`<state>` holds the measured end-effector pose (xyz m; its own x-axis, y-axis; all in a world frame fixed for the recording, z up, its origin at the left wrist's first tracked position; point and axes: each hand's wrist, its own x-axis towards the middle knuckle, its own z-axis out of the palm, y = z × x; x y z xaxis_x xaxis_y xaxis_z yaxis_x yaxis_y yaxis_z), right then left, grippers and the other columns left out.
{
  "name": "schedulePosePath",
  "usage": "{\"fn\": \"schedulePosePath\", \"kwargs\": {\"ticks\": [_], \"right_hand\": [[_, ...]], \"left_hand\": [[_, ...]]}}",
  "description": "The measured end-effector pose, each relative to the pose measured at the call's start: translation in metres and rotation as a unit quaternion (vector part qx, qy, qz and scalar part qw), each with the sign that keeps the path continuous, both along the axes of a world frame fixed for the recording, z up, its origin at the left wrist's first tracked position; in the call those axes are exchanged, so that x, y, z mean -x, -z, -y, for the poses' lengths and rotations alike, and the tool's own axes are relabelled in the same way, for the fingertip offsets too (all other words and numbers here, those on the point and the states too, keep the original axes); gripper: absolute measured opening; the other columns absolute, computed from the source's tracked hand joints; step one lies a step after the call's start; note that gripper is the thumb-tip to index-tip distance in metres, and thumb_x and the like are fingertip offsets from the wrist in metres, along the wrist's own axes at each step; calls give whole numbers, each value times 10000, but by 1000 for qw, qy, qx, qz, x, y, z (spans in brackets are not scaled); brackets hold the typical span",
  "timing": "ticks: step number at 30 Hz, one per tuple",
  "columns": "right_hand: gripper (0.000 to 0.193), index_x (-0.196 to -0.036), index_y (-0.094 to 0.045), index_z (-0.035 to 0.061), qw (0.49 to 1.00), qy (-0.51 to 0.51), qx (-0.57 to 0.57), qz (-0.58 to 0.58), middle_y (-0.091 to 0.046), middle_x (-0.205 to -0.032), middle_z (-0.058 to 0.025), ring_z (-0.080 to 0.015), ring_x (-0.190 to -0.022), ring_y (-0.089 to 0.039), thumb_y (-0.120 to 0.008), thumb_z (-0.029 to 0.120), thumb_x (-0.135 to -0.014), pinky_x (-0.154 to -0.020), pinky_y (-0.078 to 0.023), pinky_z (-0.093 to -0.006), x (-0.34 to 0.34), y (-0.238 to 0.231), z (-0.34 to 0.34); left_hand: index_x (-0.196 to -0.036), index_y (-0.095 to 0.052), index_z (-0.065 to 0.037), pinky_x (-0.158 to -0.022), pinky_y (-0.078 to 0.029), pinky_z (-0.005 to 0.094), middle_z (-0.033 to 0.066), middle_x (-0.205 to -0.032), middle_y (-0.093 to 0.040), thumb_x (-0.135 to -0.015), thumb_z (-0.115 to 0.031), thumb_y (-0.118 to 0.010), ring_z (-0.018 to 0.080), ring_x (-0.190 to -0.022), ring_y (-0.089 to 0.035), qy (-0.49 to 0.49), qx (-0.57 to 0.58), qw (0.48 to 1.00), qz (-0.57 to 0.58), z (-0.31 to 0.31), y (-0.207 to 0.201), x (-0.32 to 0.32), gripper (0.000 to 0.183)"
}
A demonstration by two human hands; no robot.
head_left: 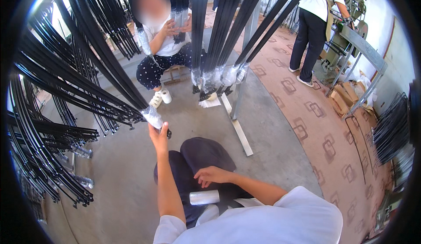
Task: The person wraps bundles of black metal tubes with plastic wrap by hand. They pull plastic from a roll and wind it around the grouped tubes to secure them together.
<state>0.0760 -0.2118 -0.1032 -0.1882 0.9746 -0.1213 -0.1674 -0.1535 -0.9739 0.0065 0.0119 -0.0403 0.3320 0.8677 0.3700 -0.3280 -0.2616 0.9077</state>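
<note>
My left hand (158, 136) is closed round the lower end of a hanging bundle of black rods (125, 86). Clear plastic film (151, 116) is wrapped about that end, and dark tips poke out below my fingers. Over my lap, my right hand (211, 175) hangs loosely bent with its fingers apart and nothing visible in it. Just below it, a roll of clear film (204, 197) lies on my dark trousers. In front of me hang more bundles of black rods (223, 29), their lower ends bound in film.
Many bare black rods (48, 143) crowd the left side. A co-worker (173, 46) sits opposite, hands on a wrapped bundle, a white roll (165, 96) by their foot. A metal stand (237, 125) rests on the concrete floor. Another person stands at a machine (351, 11) at far right.
</note>
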Motion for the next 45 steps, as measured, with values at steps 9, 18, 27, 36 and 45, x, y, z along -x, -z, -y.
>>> {"fn": "schedulePosePath", "kwargs": {"ticks": [9, 18, 27, 36, 45], "right_hand": [[199, -1013, -523, -10, 996, 43, -6, 82, -571, -808, -85, -136, -676, -594, -411, 17, -850, -603, -498, -241, 11, 2, -1], [220, -1025, -526, -2, 998, 45, 32, 38, -563, -828, -88, -135, -682, -591, -401, -3, -843, -606, -495, -238, 11, 8, -3], [218, -1032, -522, 2, 998, 36, 42, 37, -557, -828, -87, -137, -679, -594, -400, 8, -852, -608, -506, -239, 11, 6, -7], [332, -1147, -445, 44, 959, 258, -118, -24, -511, -1061, -87, -180, -984, -512, -520, 105, -830, -801, -456, -317, -73, -46, -9], [574, -1244, -335, 41, 705, 561, -376, 216, -380, -1235, -130, -195, -1168, -356, -620, 164, -761, -943, -314, -337, -244, -274, -7]], "left_hand": [[-1143, -422, 0, -899, -327, 289, 76, -1080, -486, -807, -125, -577, 171, -1043, -441, -1, -81, 997, 9, -2, 36, -24, 390], [-1175, -396, -2, -957, -281, 319, 98, -1118, -460, -743, -22, -601, 201, -1098, -412, 11, -60, 997, -36, 20, 39, -15, 479], [-1189, -377, -9, -991, -244, 356, 98, -1147, -448, -750, -9, -576, 203, -1122, -397, 9, 17, 999, 45, 19, 46, -4, 482], [-1165, -425, -27, -961, -270, 318, 86, -1162, -458, -738, -13, -517, 199, -1152, -374, 114, 4, 993, -38, 14, 16, 16, 437], [-1304, -171, -66, -1011, -166, 445, 173, -1339, -225, -716, -296, -658, 275, -1257, -221, -38, -300, 952, 54, 12, -220, -26, 798]]}}
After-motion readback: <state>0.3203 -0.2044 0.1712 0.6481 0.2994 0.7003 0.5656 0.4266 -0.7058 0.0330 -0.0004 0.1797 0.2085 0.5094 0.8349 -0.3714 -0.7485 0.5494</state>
